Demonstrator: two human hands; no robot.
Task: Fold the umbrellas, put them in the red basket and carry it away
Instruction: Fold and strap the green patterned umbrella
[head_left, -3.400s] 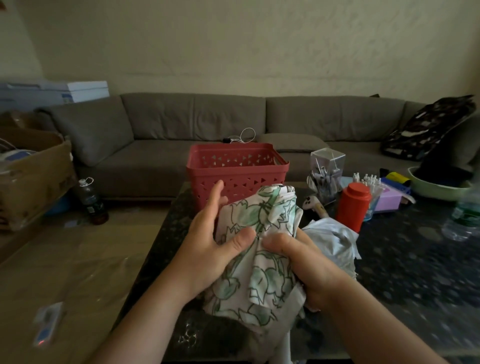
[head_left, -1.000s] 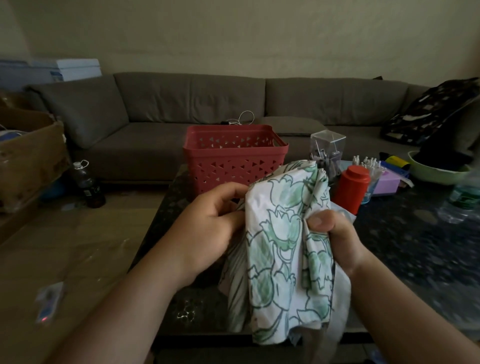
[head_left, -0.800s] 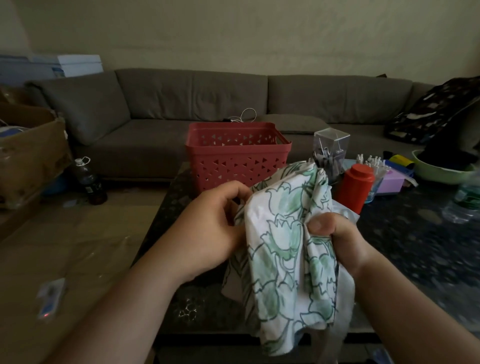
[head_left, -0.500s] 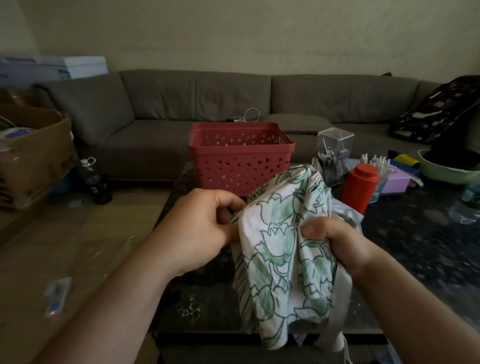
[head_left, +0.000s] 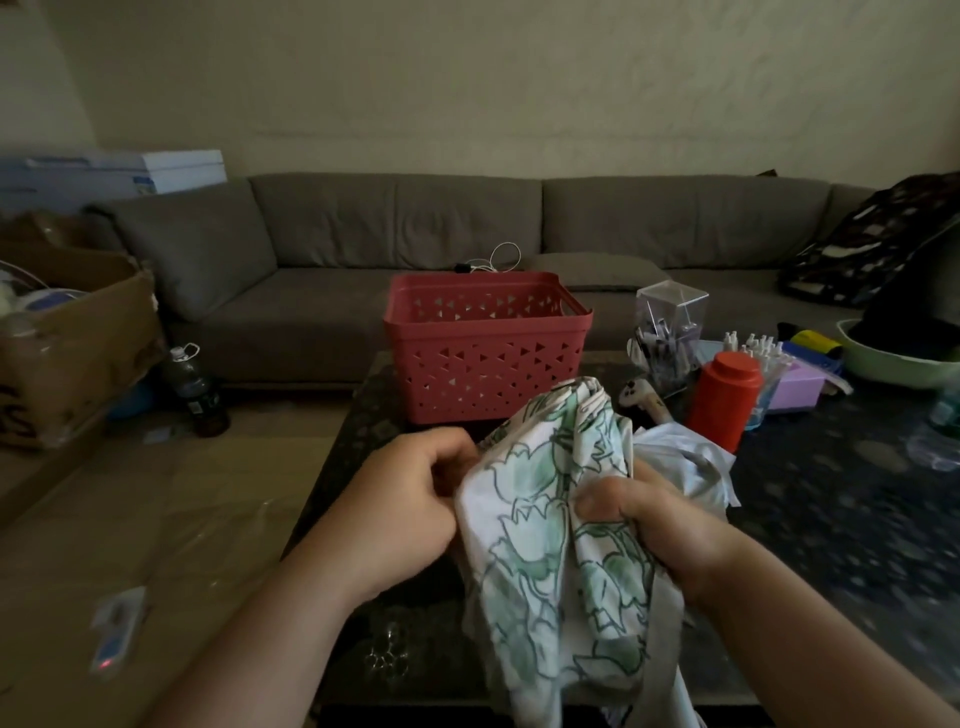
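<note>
While both hands work over the near edge of the dark speckled table (head_left: 831, 519), the white umbrella with a green leaf print (head_left: 545, 525) hangs bunched between them, its gathered tip pointing up and away and its loose canopy drooping past the table edge. The left hand (head_left: 410, 509) has its fingers curled in, pinching a fold at the umbrella's left side. The right hand (head_left: 654, 514) is closed round the fabric on the right, thumb pressed across the print. A second, plain pale umbrella (head_left: 685, 462) lies crumpled on the table just behind the right hand. The red basket (head_left: 483, 358), perforated with triangles, stands upright at the far edge of the table, beyond the hands and apart from both umbrellas; nothing shows inside it from here. To its right stand a clear plastic box (head_left: 670, 332), a red canister (head_left: 724, 400) and a pale green bowl (head_left: 893, 364). A grey sofa (head_left: 415, 249) runs along the far wall, and a cardboard box (head_left: 67, 332) sits at far left.
</note>
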